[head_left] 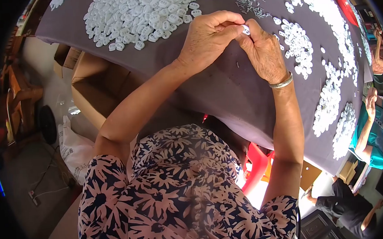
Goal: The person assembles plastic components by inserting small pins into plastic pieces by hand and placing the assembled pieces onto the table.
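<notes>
My left hand [206, 37] and my right hand [264, 51] meet above a table covered in grey cloth [225, 91]. Together their fingertips pinch one small white plastic piece [245, 29]. A silver bangle [282, 82] circles my right wrist. A big heap of the same white pieces [141, 15] lies just beyond my left hand. A scatter of small metal pins [250, 4] lies past the fingertips. Smaller heaps of white pieces [298, 45] spread to the right of my right hand.
More white heaps [335, 106] run along the table's right side. Cardboard boxes [91, 88] and a white sack [75, 150] sit on the floor at the left. A red stool [257, 161] is under the table. Other people [374, 130] sit at the right.
</notes>
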Motion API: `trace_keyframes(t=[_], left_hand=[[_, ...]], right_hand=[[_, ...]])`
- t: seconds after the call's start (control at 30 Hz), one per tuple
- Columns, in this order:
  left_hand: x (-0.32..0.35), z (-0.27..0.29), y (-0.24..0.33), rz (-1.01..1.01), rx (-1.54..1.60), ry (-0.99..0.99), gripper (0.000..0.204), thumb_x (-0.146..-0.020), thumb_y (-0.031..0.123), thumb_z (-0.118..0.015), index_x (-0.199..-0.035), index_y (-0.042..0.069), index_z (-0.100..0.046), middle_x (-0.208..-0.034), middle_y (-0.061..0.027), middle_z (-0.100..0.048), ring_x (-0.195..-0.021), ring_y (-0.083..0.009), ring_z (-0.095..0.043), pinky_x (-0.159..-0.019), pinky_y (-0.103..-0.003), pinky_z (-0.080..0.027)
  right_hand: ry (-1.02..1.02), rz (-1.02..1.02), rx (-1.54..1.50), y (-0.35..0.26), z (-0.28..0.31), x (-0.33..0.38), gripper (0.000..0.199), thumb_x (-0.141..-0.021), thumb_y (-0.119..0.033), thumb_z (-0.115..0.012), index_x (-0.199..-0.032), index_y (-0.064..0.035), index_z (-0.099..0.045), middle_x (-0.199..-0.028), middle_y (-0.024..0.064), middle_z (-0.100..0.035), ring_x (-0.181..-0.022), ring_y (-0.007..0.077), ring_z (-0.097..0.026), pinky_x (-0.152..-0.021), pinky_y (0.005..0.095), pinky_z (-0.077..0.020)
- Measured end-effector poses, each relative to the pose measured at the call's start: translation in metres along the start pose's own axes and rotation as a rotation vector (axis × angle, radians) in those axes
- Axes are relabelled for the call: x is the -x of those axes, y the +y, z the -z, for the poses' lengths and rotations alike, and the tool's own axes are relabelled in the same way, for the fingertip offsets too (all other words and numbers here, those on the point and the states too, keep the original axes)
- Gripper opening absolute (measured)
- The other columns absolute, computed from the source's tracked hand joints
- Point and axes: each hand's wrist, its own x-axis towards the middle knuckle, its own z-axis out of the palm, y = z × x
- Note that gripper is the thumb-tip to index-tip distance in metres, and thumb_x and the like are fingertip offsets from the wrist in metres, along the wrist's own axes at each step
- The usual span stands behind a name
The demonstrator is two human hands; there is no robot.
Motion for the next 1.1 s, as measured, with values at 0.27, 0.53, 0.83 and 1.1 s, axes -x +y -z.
trace_keyframes(t=[0.27, 0.53, 0.83, 1.1], left_hand=[[0.001, 0.002, -0.004, 0.057, 0.021, -0.009, 0.016, -0.085, 0.005, -0.064, -0.100, 0.002, -0.067, -0.091, -0.0024, -0.067, -0.082, -0.0073, -0.061, -0.074, -0.021, -0.049], [-0.023, 0.068, 0.007, -0.229, -0.445, 0.266, 0.011, -0.086, 0.009, -0.063, -0.092, 0.001, -0.066, -0.075, -0.0011, -0.062, -0.068, -0.0064, -0.056, -0.060, -0.022, -0.045], [-0.018, 0.097, 0.005, -0.265, -0.548, 0.315, 0.009, -0.083, 0.004, -0.064, -0.092, 0.000, -0.064, -0.079, -0.0031, -0.064, -0.071, -0.0107, -0.059, -0.063, -0.023, -0.047], [0.002, 0.035, 0.001, 0.189, -0.020, 0.139, 0.032, -0.093, 0.028, -0.057, -0.070, 0.005, -0.058, -0.052, 0.0005, -0.050, -0.040, -0.0066, -0.044, -0.039, -0.022, -0.032]], right_hand=[[-0.065, -0.044, -0.054, -0.002, 0.002, 0.000, 0.019, -0.083, -0.009, -0.062, -0.091, -0.0040, -0.046, -0.068, 0.0136, -0.053, -0.059, 0.0308, -0.052, -0.056, 0.0356, -0.0455], [0.173, -0.100, -0.188, 0.029, 0.009, -0.001, 0.022, -0.089, -0.011, -0.061, -0.074, -0.0054, -0.046, -0.063, -0.0049, -0.041, -0.058, 0.0036, -0.036, -0.052, 0.0181, -0.0344], [0.278, -0.306, -0.575, 0.034, 0.020, 0.000, 0.050, -0.097, -0.038, -0.049, -0.058, -0.0074, -0.045, -0.044, -0.0035, -0.036, -0.036, 0.0052, -0.031, -0.034, 0.0220, -0.0209], [0.378, -0.342, -0.928, 0.030, 0.052, 0.008, 0.049, -0.096, -0.029, -0.053, -0.054, -0.0115, -0.037, -0.049, -0.0044, -0.029, -0.039, 0.0042, -0.022, -0.036, 0.0229, -0.0148]])
